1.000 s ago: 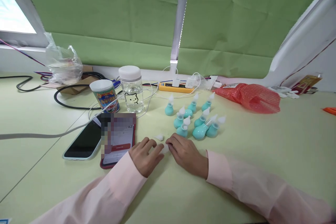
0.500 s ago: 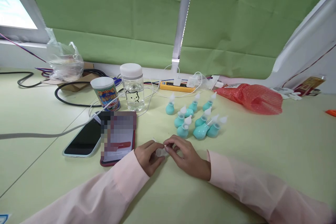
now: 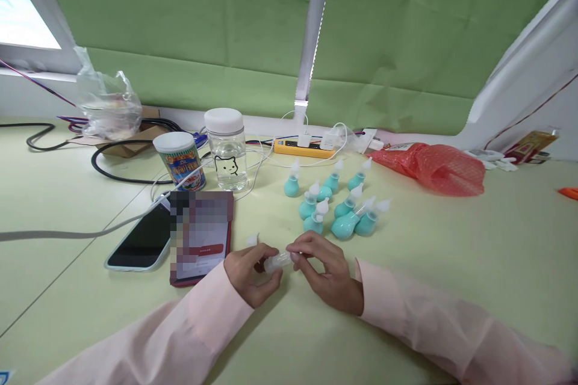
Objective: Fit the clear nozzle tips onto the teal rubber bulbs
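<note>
My left hand (image 3: pixel 251 274) and my right hand (image 3: pixel 326 271) meet low on the pale green table (image 3: pixel 451 264), both pinching a small clear plastic tube (image 3: pixel 277 261) between their fingertips. A small white cone tip (image 3: pixel 251 240) sits just above my left fingers; whether they hold it I cannot tell. Just beyond my hands stands a cluster of several teal rubber bulbs with white tips (image 3: pixel 336 201).
Left of my hands lie a dark phone (image 3: pixel 142 242) and a red-cased phone (image 3: pixel 203 237). Behind them stand a printed can (image 3: pixel 179 161) and a clear jar with a white lid (image 3: pixel 227 149). Cables, a yellow power strip (image 3: pixel 301 149), a plastic bag (image 3: pixel 106 108) and a red mesh bag (image 3: pixel 433 167) line the back.
My hands lifted slightly off the table and now hold the clear tube between them. The white cone tip that lay near my left fingers is now up beside them.
</note>
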`<state>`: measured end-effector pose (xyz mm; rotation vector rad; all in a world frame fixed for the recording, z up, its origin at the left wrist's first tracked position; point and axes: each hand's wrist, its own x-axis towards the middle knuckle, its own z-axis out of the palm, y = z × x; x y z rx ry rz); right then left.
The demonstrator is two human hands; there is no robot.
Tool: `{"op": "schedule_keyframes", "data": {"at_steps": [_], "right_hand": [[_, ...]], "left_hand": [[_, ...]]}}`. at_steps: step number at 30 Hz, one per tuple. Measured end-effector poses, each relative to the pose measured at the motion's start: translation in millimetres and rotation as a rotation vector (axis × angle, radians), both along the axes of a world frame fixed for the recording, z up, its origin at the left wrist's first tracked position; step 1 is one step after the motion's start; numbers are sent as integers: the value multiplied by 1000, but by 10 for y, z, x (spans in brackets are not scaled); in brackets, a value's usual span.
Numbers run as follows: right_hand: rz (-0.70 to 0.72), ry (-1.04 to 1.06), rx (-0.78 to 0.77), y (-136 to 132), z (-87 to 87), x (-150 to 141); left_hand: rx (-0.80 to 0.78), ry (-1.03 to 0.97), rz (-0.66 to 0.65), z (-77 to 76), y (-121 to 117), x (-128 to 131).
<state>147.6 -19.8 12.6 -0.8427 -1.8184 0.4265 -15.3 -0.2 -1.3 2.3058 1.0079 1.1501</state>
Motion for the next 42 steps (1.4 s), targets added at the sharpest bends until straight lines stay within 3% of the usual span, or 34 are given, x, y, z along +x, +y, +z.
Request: {"op": "schedule_keyframes", "data": {"at_steps": [5,9,14,25,30,37,42], "right_hand": [[20,0,-8,42,-1,9],[94,-32,-188,97,5,14],[177,78,-439,111,1,12],[290,316,-658,194,-68,26],[298,347,-716,172,-54,18],[304,367,-769,107,-78,-17],[317,411,-763,78,-14,-34]], "left_hand": [[-26,23,7,-12,36,7],[-76,-18,0,-9,51,11],[-96,-36,-14,-2,56,11],[-34,-68,-18,-1,51,-7],[83,-61,-63,51,44,-36],[124,-72,-119,30,26,-48],[34,-152,-93,54,-14,-6]]}}
